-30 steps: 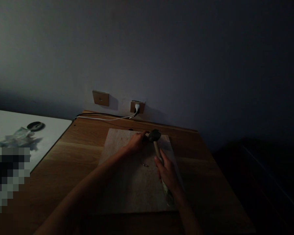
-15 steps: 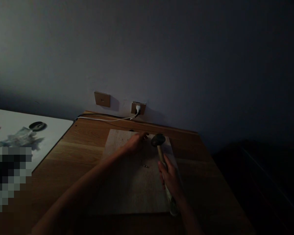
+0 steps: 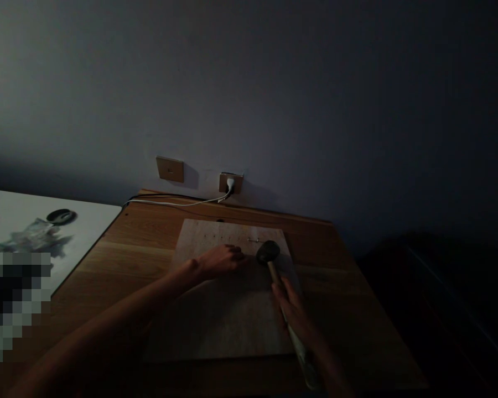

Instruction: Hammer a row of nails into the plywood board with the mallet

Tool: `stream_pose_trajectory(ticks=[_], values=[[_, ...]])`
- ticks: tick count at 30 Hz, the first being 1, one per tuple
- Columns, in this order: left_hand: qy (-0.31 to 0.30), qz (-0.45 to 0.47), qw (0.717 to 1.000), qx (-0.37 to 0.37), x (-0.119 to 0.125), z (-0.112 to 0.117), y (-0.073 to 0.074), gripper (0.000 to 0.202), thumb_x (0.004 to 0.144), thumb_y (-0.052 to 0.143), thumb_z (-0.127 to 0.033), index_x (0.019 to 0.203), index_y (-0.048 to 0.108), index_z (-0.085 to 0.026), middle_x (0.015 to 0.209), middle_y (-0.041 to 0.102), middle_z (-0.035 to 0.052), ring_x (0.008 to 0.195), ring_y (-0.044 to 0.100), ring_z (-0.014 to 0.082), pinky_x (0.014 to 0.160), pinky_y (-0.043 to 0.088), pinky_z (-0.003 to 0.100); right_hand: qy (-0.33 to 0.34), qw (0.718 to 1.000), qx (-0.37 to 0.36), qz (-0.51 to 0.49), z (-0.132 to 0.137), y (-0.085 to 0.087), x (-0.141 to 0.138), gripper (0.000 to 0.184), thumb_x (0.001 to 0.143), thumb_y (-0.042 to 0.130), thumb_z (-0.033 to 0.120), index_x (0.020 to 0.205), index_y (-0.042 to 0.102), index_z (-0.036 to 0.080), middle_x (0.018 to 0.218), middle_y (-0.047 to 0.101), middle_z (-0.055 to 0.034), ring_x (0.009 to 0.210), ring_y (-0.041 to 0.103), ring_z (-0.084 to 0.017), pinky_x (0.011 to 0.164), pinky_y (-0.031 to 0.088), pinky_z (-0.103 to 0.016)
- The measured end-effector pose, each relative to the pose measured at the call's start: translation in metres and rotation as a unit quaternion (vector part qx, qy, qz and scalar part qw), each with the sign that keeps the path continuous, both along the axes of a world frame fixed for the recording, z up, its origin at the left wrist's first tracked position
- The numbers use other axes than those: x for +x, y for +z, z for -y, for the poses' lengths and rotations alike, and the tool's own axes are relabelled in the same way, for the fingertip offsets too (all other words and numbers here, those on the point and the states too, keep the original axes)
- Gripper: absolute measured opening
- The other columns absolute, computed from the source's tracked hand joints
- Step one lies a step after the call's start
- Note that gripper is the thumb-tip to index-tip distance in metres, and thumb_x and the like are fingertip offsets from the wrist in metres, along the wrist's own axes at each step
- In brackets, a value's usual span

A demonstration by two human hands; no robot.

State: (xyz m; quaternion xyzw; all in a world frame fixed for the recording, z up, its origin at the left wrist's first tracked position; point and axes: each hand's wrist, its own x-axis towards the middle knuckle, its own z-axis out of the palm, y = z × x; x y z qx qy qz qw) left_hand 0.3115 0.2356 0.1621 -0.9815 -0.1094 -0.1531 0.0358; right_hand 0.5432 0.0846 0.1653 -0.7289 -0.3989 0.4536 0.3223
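Observation:
A pale wooden board lies on the brown wooden table. My right hand is wrapped round the handle of a hammer, whose dark head rests low over the board's far right part. My left hand lies on the board just left of the hammer head, fingers curled together as in a pinch; what they hold is too small and dark to make out. A small nail stands in the board beyond the hammer head, beside a faint row of dots.
A light switch and a wall socket with a white plug and cable sit on the wall behind the table. A white surface with a dark round object lies at the left. The room is dim.
My left hand has drawn back from the board's far edge toward the middle. The hammer head has come down and nearer with it. The small nail that lay mid-board is gone from view.

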Motion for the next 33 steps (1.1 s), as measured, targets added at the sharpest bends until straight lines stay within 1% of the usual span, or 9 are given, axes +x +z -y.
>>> stream_pose_trajectory(ticks=[4,8,11,13,15,17,19,21,33], values=[[-0.007,0.008,1.0,0.028,0.001,0.0,0.002,0.014,0.095,0.058,-0.011,0.104,0.066,-0.017,0.084,0.069,0.0079,0.081,0.063,0.0208,0.073,0.048,0.032,0.026,0.998,-0.057,0.012,-0.011,0.005,0.002,0.063,0.088,0.055,0.063,0.138,0.046,0.026,0.065,0.057,0.0059,0.042,0.053,-0.014,0.035,0.039,-0.023],[-0.012,0.009,0.999,0.036,0.003,0.0,0.002,0.012,0.096,0.058,-0.013,0.101,0.068,-0.018,0.085,0.069,0.0084,0.08,0.063,0.0211,0.075,0.048,0.034,0.043,0.998,-0.036,0.004,-0.014,0.002,0.001,0.057,0.087,0.05,0.062,0.129,0.043,0.024,0.069,0.058,0.0072,0.036,0.047,-0.01,0.031,0.03,-0.02],[0.008,0.014,1.0,-0.007,0.003,-0.003,0.001,0.014,0.095,0.058,-0.014,0.102,0.07,-0.018,0.089,0.07,0.0092,0.084,0.065,0.0216,0.079,0.049,0.034,0.052,0.998,-0.02,-0.001,-0.013,0.0,0.0,0.054,0.085,0.049,0.066,0.117,0.045,0.023,0.066,0.056,0.0089,0.034,0.044,-0.009,0.03,0.028,-0.019],[0.048,0.047,0.994,-0.082,0.004,-0.01,0.0,0.016,0.095,0.058,-0.014,0.104,0.071,-0.018,0.093,0.072,0.0091,0.088,0.066,0.0207,0.084,0.05,0.033,0.053,0.999,-0.013,-0.004,-0.012,-0.002,0.0,0.053,0.083,0.048,0.07,0.11,0.045,0.024,0.065,0.054,0.0101,0.033,0.042,-0.008,0.029,0.028,-0.019],[0.118,0.108,0.97,-0.182,0.006,-0.02,-0.001,0.021,0.093,0.057,-0.014,0.106,0.072,-0.019,0.097,0.074,0.0079,0.089,0.067,0.0186,0.086,0.051,0.03,0.048,0.999,-0.007,-0.009,-0.011,-0.004,0.001,0.053,0.082,0.049,0.072,0.106,0.045,0.024,0.065,0.052,0.011,0.032,0.041,-0.007,0.029,0.027,-0.019],[0.201,0.166,0.928,-0.266,0.01,-0.031,-0.003,0.025,0.09,0.054,-0.013,0.104,0.074,-0.02,0.096,0.075,0.0054,0.087,0.069,0.017,0.084,0.052,0.026,0.046,0.999,-0.002,-0.017,-0.01,-0.007,0.001,0.052,0.082,0.05,0.072,0.104,0.046,0.025,0.064,0.051,0.0115,0.032,0.041,-0.006,0.03,0.027,-0.019],[0.267,0.192,0.892,-0.311,0.015,-0.04,-0.005,0.026,0.086,0.055,-0.013,0.099,0.076,-0.02,0.09,0.076,0.0032,0.084,0.069,0.0169,0.08,0.053,0.025,0.042,0.999,-0.005,-0.023,-0.01,-0.009,0.002,0.052,0.081,0.052,0.073,0.102,0.046,0.025,0.064,0.051,0.0116,0.031,0.04,-0.006,0.03,0.026,-0.018],[0.301,0.188,0.879,-0.319,0.02,-0.044,-0.008,0.024,0.084,0.057,-0.015,0.098,0.076,-0.021,0.089,0.077,0.0031,0.083,0.07,0.0181,0.077,0.052,0.025,0.033,0.999,-0.009,-0.029,-0.01,-0.01,0.002,0.053,0.081,0.053,0.073,0.102,0.047,0.026,0.063,0.05,0.0117,0.031,0.04,-0.006,0.03,0.025,-0.018],[0.298,0.226,0.87,-0.321,0.015,-0.039,-0.026,0.024,0.08,0.058,-0.01,0.095,0.074,-0.018,0.091,0.074,0.0036,0.08,0.068,0.0163,0.075,0.052,0.025,0.019,0.999,-0.004,-0.033,-0.009,-0.003,0.0,0.056,0.081,0.054,0.072,0.109,0.051,0.024,0.061,0.047,0.0115,0.033,0.041,-0.007,0.03,0.027,-0.019]])
